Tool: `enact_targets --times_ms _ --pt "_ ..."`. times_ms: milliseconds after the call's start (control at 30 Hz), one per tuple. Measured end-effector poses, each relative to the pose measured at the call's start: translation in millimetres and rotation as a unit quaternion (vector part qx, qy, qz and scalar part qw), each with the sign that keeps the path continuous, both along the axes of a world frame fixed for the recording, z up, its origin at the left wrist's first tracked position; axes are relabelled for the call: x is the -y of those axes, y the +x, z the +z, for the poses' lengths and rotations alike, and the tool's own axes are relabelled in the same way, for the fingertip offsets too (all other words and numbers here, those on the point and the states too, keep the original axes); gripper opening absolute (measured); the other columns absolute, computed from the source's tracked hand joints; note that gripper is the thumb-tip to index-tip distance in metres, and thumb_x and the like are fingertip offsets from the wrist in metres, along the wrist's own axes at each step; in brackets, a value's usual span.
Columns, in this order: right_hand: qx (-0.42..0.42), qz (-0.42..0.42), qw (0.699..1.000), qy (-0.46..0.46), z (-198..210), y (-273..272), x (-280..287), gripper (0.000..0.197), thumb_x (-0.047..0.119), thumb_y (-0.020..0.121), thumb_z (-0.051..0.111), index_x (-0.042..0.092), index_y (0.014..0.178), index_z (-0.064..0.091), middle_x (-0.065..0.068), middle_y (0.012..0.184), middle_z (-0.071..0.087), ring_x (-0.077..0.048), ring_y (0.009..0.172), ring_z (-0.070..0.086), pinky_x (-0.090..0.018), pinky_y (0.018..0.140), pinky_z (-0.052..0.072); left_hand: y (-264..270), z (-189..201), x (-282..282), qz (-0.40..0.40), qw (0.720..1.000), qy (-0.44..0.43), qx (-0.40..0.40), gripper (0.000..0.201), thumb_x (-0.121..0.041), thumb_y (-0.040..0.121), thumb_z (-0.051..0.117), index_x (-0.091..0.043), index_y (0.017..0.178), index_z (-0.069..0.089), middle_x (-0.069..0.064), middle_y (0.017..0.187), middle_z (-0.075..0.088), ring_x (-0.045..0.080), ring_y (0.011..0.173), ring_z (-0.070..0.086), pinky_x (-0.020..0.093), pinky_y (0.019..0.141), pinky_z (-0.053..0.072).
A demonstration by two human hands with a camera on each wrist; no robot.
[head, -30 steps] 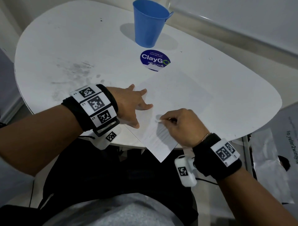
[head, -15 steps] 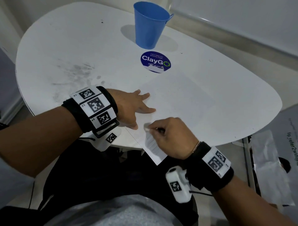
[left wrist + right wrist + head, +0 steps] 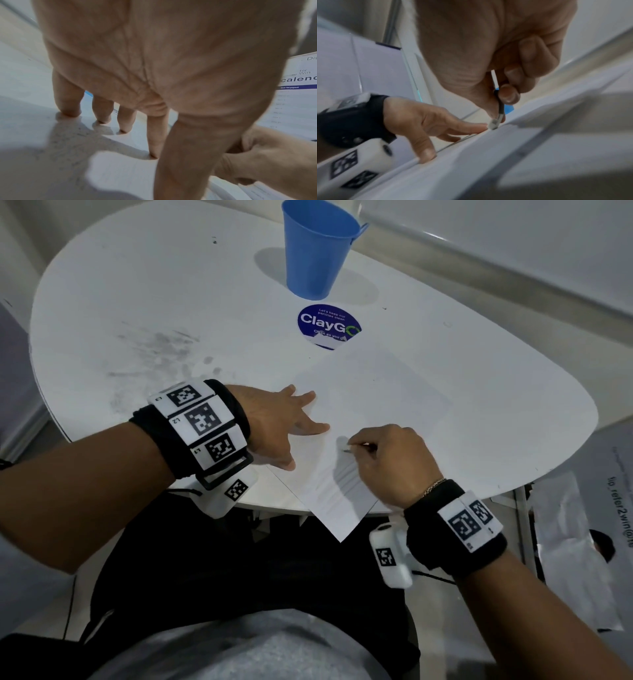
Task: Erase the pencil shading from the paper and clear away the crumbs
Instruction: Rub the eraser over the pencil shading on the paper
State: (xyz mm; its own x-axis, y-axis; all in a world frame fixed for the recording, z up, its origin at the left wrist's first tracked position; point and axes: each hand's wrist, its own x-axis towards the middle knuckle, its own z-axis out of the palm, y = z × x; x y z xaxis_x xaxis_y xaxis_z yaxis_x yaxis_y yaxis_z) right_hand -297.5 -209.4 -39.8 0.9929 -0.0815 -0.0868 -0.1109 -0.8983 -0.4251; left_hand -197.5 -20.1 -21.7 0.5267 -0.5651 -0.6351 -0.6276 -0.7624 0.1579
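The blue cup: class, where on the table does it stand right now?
In the head view the blue cup stands upright at the far edge of the white table, just behind the round ClayGo sticker, beyond the paper and both hands.

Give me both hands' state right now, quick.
Left hand: open, fingers spread flat, pressing on the paper.
Right hand: closed, pinching a thin eraser stick with its tip on the paper.

paper (image 3: 373, 392): I see a white sheet lying flat on the white table, turned at an angle, its near corner hanging past the table edge | shading (image 3: 346, 474): faint grey pencil strokes on the sheet's near part | eraser (image 3: 493, 125): small pale tip of a thin stick, touching the sheet
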Motion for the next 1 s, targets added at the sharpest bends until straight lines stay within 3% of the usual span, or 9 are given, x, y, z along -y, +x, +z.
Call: enact_targets --times_ms 167,300,433,600,800,900,1000 --pt "-0.039 0.073 0.996 0.017 2 -17 -20 0.018 0.025 0.092 0.059 0.025 0.096 0.076 0.004 0.083 0.075 -0.021 0.077 0.068 -0.035 0.073 0.055 0 0 0 0.0 1.0 0.004 -0.004 0.083 -0.04 0.096 0.061 -0.06 0.152 0.003 -0.016 0.163 -0.027 0.008 0.15 -0.025 0.047 0.124 0.019" --pt "0.005 -0.022 0.999 0.025 -2 -1 1 0.017 0.029 0.093 0.061 0.027 0.097 0.077 0.008 0.092 0.076 -0.018 0.084 0.068 -0.037 0.079 0.055 0 1 -1 -0.007 1.0 0.008 -0.005 0.082 -0.041 0.098 0.058 -0.059 0.152 0.0 -0.014 0.163 -0.029 0.009 0.15 -0.026 0.05 0.125 0.014" --pt "0.001 0.003 1.0 0.012 -7 -8 -9 0.018 0.025 0.093 0.058 0.021 0.098 0.075 0.002 0.085 0.074 -0.024 0.081 0.066 -0.038 0.077 0.054 2 1 -1 -0.011 1.0 0.015 -0.009 0.083 -0.039 0.099 0.058 -0.059 0.152 -0.002 -0.015 0.162 -0.031 0.01 0.149 -0.027 0.049 0.125 0.014" --pt "-0.006 -0.015 0.998 0.06 -8 -2 3 0.021 0.024 0.094 0.06 0.031 0.105 0.076 0.012 0.094 0.075 -0.008 0.081 0.067 -0.026 0.076 0.054 4 -1 -2 -0.012 1.0 0.006 -0.003 0.082 -0.046 0.097 0.059 -0.06 0.152 -0.001 -0.015 0.163 -0.029 0.009 0.15 -0.026 0.049 0.125 0.011" --pt "0.004 -0.015 0.997 0.073 -12 0 7 0.02 0.023 0.094 0.061 0.029 0.105 0.077 0.013 0.094 0.075 -0.004 0.079 0.064 -0.018 0.072 0.05 4 -4 -3 0.006 0.999 -0.05 0.004 0.084 -0.05 0.089 0.068 -0.058 0.153 0.014 -0.015 0.166 -0.019 0.007 0.151 -0.024 0.045 0.126 0.007" --pt "0.023 -0.013 0.997 0.073 -13 -5 -1 0.019 0.025 0.093 0.063 0.029 0.104 0.077 0.013 0.095 0.075 -0.007 0.083 0.068 -0.027 0.08 0.054 2 -3 -4 0.025 0.998 -0.066 -0.006 0.084 -0.046 0.087 0.072 -0.057 0.152 0.02 -0.019 0.166 -0.016 0.001 0.15 -0.022 0.042 0.125 0.014" --pt "-0.001 0.061 0.996 0.072 -9 -17 -21 0.019 0.027 0.092 0.062 0.03 0.105 0.077 0.013 0.096 0.076 -0.011 0.084 0.07 -0.031 0.079 0.056 2 -4 -4 0.034 0.997 -0.063 -0.013 0.085 -0.044 0.088 0.071 -0.059 0.152 0.018 -0.022 0.165 -0.018 -0.002 0.149 -0.021 0.04 0.124 0.018"
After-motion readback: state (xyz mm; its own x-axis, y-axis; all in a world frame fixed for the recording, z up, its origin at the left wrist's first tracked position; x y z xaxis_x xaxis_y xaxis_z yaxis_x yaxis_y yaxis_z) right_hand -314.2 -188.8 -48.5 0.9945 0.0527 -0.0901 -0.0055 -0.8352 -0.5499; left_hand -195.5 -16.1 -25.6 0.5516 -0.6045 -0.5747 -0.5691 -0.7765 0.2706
